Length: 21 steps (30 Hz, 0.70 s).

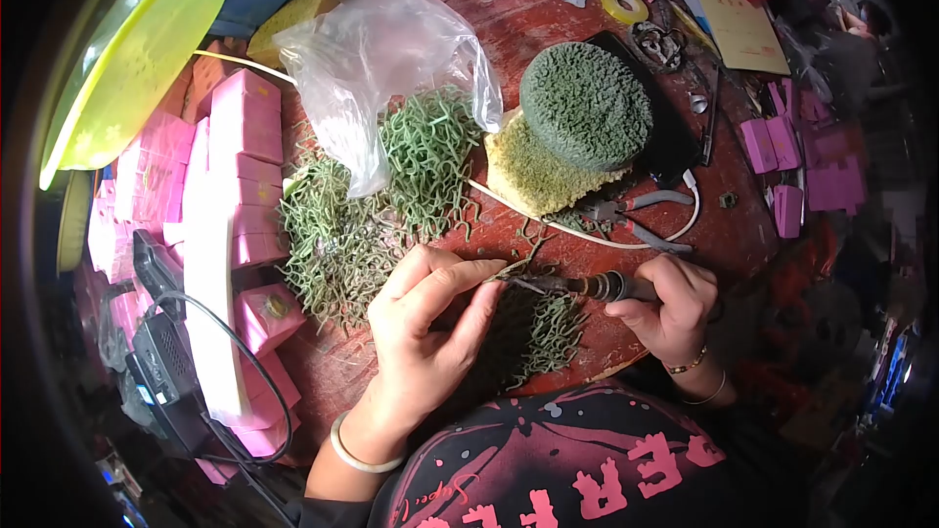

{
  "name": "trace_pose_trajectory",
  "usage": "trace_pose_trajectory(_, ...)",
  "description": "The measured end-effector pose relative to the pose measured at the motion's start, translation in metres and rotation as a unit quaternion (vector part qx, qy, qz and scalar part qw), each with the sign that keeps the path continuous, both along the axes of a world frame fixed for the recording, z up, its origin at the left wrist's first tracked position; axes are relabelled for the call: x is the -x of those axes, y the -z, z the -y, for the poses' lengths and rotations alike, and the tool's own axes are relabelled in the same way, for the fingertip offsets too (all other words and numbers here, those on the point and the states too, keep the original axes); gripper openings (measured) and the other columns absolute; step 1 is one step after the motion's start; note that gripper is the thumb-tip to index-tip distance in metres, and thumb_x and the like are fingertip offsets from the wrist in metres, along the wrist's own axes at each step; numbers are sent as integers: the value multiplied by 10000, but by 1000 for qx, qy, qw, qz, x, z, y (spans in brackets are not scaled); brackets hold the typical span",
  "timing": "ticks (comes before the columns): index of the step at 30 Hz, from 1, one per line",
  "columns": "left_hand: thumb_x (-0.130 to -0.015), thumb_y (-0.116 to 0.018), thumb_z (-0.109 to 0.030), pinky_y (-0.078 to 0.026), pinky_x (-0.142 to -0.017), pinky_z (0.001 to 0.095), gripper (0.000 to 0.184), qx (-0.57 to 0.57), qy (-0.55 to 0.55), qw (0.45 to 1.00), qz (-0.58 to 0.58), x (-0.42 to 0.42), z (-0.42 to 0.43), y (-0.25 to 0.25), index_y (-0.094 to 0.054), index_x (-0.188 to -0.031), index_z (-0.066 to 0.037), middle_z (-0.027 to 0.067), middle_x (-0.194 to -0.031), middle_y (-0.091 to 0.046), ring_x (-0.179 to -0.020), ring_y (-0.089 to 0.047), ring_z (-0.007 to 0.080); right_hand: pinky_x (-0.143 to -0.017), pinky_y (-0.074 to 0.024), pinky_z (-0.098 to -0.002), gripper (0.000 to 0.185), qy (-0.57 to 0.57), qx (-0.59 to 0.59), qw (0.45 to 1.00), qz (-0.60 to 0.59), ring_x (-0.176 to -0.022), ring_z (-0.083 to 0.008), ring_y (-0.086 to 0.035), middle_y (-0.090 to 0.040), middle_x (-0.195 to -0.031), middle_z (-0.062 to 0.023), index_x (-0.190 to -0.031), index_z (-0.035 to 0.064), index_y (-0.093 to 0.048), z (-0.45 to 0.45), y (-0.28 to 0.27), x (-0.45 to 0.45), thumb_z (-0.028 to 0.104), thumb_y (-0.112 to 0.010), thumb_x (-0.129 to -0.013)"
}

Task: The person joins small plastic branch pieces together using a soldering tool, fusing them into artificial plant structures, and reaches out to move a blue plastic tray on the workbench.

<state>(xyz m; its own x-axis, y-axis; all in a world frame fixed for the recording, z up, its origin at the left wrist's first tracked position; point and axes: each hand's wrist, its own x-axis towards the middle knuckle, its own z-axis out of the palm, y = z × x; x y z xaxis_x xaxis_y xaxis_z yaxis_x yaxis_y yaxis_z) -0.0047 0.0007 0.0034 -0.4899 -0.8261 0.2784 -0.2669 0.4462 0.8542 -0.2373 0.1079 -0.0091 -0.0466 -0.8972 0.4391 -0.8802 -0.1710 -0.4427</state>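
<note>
My left hand (425,318), a pale bangle on its wrist, pinches a thin green-brown twisted piece (509,271) between thumb and fingers. My right hand (670,305) is closed round the dark handle of a pen-like tool (606,286) with a metal collar. The tool's thin tip meets or nearly meets the twisted piece; the exact contact is too small to tell. Curly green pieces lie in a large heap (337,235) beyond my left hand and in a small pile (553,332) below the tool.
A clear plastic bag (391,49) lies over the heap. Beyond my hands are a round green textured block (587,103) on a yellowish sponge (533,171), pliers (646,220) and a white cable (567,230). Pink boxes (245,117) and a black device (161,372) stand left.
</note>
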Motion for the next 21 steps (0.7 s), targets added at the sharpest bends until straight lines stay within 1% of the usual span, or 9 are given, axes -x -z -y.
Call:
trace_pose_trajectory(10, -757, -742, 51, -468, -596, 267, 210, -6, -3, 1000, 7, 0, 0, 0, -720, -954, -18, 62, -771, -597, -665, -575, 159, -419, -367, -345, 524, -4, -9, 1000, 7, -441, -228, -480, -442, -543, -39, -672, 69, -498, 0, 0, 0, 514, -745, -793)
trace_pose_trajectory(12, -756, -743, 50, -469, -599, 267, 210, -8, -3, 1000, -4, 1, -1, 3, -721, -954, -18, 62, -770, -600, -667, -577, 157, -423, -374, -355, 534, 39, 39, 998, 40, -439, -234, -476, -445, -546, -48, -676, 57, -502, 0, 0, 0, 520, -741, -795)
trace_pose_trajectory(13, -756, -744, 49, -471, -602, 268, 211, -10, -3, 1000, -14, 1, -1, 3, -722, -955, -17, 62, -769, -603, -670, -579, 156, -429, -378, -362, 513, 57, 34, 997, 43, -448, -249, -478, -460, -557, -62, -685, 53, -509, -1, -2, 2, 490, -751, -799)
trace_pose_trajectory(14, -756, -744, 49, -471, -602, 268, 211, -9, -3, 1000, -14, 1, 0, 3, -722, -955, -17, 62, -769, -603, -670, -579, 156, -429, -378, -362, 513, 58, 34, 997, 43, -448, -249, -478, -460, -557, -62, -685, 53, -509, -1, -2, 2, 490, -751, -799)
trace_pose_trajectory(16, -757, -742, 51, -475, -612, 269, 214, -1, 3, 1000, -28, 0, 1, 2, -724, -959, -15, 64, -771, -615, -676, -584, 159, -436, -379, -361, 471, 136, -13, 991, -6, -462, -262, -481, -477, -572, -72, -697, 57, -515, 0, -2, 3, 440, -767, -803)
trace_pose_trajectory(17, -757, -742, 51, -475, -612, 269, 214, -1, 3, 1000, -28, 0, 1, 1, -724, -959, -15, 64, -771, -615, -676, -584, 159, -441, -381, -360, 438, 153, -39, 987, -31, -473, -271, -484, -490, -586, -77, -709, 59, -519, 1, -3, 2, 399, -778, -803)
trace_pose_trajectory(18, -757, -741, 51, -477, -616, 269, 215, -8, 2, 1000, -25, 0, 1, 0, -725, -962, -14, 66, -776, -621, -678, -587, 161, -441, -381, -360, 438, 153, -39, 987, -31, -473, -271, -484, -490, -586, -77, -709, 59, -519, 1, -3, 2, 399, -778, -803)
trace_pose_trajectory(20, -758, -740, 52, -478, -620, 270, 217, -14, 1, 1000, -22, -1, 1, -1, -725, -965, -14, 68, -781, -627, -680, -589, 164, -443, -385, -356, 440, 118, 1, 993, -8, -475, -262, -493, -492, -583, -73, -715, 49, -525, -1, -2, 4, 400, -774, -808)
trace_pose_trajectory(21, -758, -740, 53, -478, -621, 271, 218, -11, -1, 1000, -21, -1, 1, -1, -725, -965, -14, 69, -781, -628, -680, -588, 165, -441, -390, -348, 471, 96, 12, 995, 23, -472, -247, -504, -486, -575, -66, -713, 42, -531, 1, -7, 2, 442, -761, -809)
